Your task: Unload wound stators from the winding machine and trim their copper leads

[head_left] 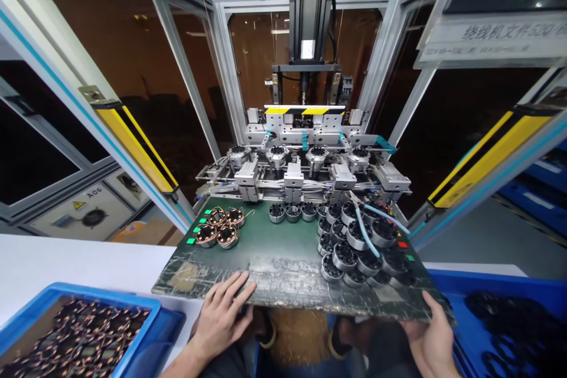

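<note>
My left hand [224, 312] lies flat with fingers spread on the near edge of a worn green work plate [283, 251]. My right hand [432, 339] rests against the plate's near right corner, fingers loosely stretched, holding nothing. Several copper-wound stators [220, 227] sit on the plate's left. Several bare black-and-silver stator cores [354, 242] are piled on its right, with three more [292, 211] in a row at the back.
A winding machine with several spindle heads [301, 159] and a black motor [310, 9] stands behind the plate. Yellow light-curtain bars [137, 147] flank the opening. A blue bin of wound stators [75, 333] sits lower left; a blue bin of black cores [509, 325] lower right.
</note>
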The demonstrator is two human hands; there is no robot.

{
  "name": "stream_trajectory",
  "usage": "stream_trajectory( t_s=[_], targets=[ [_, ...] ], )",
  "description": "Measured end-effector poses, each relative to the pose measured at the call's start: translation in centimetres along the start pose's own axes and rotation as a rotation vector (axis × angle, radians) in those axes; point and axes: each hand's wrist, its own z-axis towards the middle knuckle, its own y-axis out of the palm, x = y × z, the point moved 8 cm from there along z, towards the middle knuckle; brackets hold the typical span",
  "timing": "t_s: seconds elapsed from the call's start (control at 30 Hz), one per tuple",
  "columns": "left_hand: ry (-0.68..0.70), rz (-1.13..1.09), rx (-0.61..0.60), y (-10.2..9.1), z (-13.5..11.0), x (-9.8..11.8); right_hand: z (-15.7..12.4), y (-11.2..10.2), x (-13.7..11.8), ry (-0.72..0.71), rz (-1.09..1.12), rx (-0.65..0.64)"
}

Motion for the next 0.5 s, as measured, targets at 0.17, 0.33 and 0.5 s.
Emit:
stream_trajectory(
  t_s=[0.17, 0.33, 0.5],
  targets=[
    [-0.005, 0.003, 0.007, -0.15, 0.21, 0.03, 0.22, -0.02, 0.10, -0.010, -0.026, -0.018],
    [-0.006, 0.002, -0.010, 0.13, -0.25, -0.02, 0.34, -0.37, 0.05, -0.014, -0.052, 0.001],
    [-0.017, -0.005, -0.005, -0.55, 0.70, 0.39, 0.50, -0.45, 0.19, -0.015, -0.055, 0.000]
  ],
)
